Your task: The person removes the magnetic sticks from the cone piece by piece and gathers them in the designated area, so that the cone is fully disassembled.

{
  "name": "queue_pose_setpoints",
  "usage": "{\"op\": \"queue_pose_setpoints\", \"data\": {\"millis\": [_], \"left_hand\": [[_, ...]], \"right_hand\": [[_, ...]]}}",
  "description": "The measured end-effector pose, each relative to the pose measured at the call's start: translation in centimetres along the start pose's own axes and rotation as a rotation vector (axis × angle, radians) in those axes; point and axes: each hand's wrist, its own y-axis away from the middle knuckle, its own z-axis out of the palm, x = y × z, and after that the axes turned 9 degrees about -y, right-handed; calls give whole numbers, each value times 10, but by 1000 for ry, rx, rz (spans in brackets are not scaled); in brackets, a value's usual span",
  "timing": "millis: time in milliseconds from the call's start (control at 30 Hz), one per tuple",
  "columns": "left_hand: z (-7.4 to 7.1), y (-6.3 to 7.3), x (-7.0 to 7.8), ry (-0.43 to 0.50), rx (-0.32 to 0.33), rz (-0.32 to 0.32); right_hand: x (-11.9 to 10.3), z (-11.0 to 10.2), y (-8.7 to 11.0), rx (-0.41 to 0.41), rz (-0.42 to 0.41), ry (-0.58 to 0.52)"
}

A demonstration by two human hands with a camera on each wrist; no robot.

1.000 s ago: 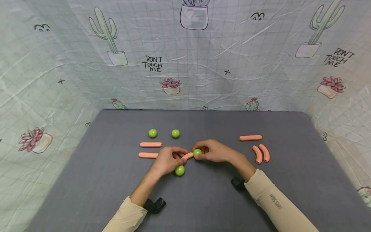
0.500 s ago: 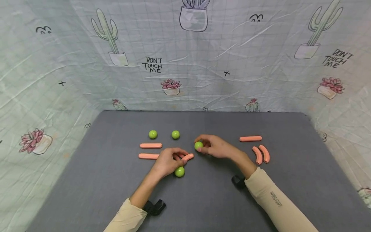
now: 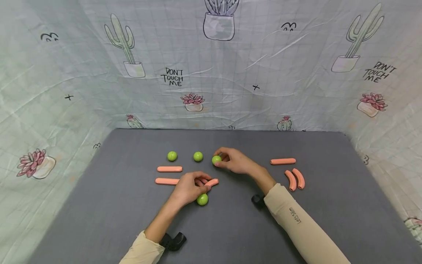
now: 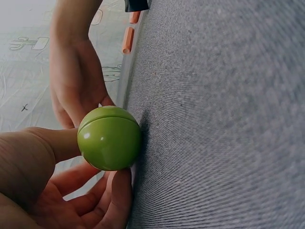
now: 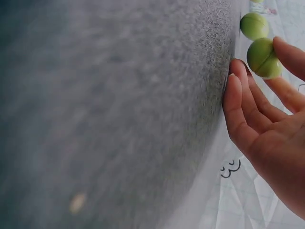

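Observation:
My left hand pinches a short curved orange stick, like a small sausage, lying on the grey table; only its right end shows. Just below the left fingers sits a green ball. In the left wrist view this ball covers part of the thumb and hides the curved stick. My right hand holds another green ball between thumb and fingers, low over the table. Seen from the right wrist, the held ball is gripped by the thumb and a finger, with the other fingers extended.
Two green balls lie at the back, one left and one nearer the right hand. Straight orange sticks lie left. A straight orange stick and two curved sticks lie right. Patterned cloth encloses the table.
My right hand has carried its green ball away from the curved stick's end, toward the back and then left, near the back balls. My left hand stays on the curved stick.

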Motion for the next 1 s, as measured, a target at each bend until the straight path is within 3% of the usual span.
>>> {"op": "queue_pose_setpoints", "data": {"millis": [200, 633, 1000], "left_hand": [[2, 4, -4, -6, -9, -3], [1, -1, -1, -25, -16, -15], [-1, 0, -2, -37, -40, 3]], "right_hand": [[1, 7, -8, -22, 6, -6], [-3, 4, -25, -19, 5, 33], [-3, 5, -29, -14, 39, 9]]}}
